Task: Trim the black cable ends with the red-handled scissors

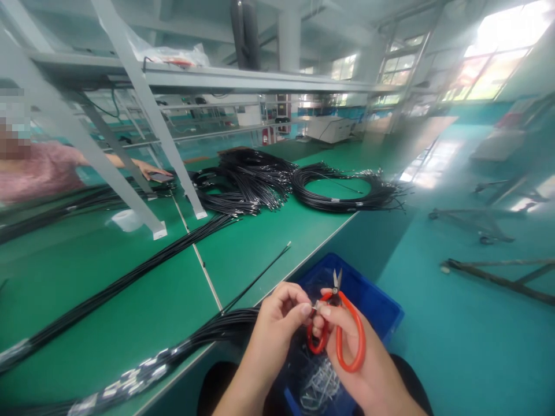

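Observation:
My right hand point(353, 341) is closed around scissors point(352, 358) with red handles, whose short blades point up and stand slightly apart. Its thumb and fingertips also pinch a tiny pale piece point(315, 308). From the other side, my left hand point(281, 323) pinches at that same piece; its kind is too small to tell. A bundle of black cables point(217, 326) runs along the bench edge and disappears behind my left wrist. One thin cable with a pale tip point(269, 266) sticks out past the bundle. Below both hands sits a blue bin point(381, 312) holding clear scraps point(321, 381).
Coiled black cables point(333, 202) and a heaped bundle point(251, 179) lie farther back on the green bench point(247, 248). White shelf posts point(147, 104) rise at left, near a white roll point(126, 220). A person's hand point(150, 170) rests across the bench. Wheeled stands point(472, 222) are at right.

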`<action>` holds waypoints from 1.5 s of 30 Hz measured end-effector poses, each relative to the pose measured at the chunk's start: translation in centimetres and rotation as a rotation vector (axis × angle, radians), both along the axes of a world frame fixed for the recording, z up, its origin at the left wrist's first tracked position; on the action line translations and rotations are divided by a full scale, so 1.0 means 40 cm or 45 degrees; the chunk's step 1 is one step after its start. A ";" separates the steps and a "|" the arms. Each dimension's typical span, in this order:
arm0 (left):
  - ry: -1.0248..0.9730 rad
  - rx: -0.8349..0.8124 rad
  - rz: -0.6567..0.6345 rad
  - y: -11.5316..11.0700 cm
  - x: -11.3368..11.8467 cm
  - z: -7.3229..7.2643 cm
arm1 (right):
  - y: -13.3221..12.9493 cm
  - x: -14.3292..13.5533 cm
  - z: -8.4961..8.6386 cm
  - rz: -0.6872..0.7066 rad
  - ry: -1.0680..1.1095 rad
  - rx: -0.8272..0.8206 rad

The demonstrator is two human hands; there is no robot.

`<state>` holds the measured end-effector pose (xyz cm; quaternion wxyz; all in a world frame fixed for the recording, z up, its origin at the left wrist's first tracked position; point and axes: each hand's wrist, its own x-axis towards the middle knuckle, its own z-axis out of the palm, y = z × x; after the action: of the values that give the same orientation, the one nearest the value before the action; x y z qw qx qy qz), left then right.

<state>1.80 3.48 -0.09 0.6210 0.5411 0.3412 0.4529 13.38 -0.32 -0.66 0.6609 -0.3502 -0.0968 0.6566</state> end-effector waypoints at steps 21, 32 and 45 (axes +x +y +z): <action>0.437 0.130 0.124 -0.008 -0.008 -0.022 | 0.025 -0.005 0.004 -0.164 -0.358 0.079; 0.303 0.031 0.085 -0.011 -0.009 -0.016 | 0.039 -0.019 -0.006 -0.186 -0.578 0.155; 0.346 0.011 0.123 0.000 -0.004 -0.015 | 0.022 -0.004 -0.038 -0.267 -1.311 0.306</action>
<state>1.65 3.46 -0.69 0.5441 0.5831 0.4459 0.4064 13.21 0.56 -2.19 0.6255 -0.5565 -0.4474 0.3146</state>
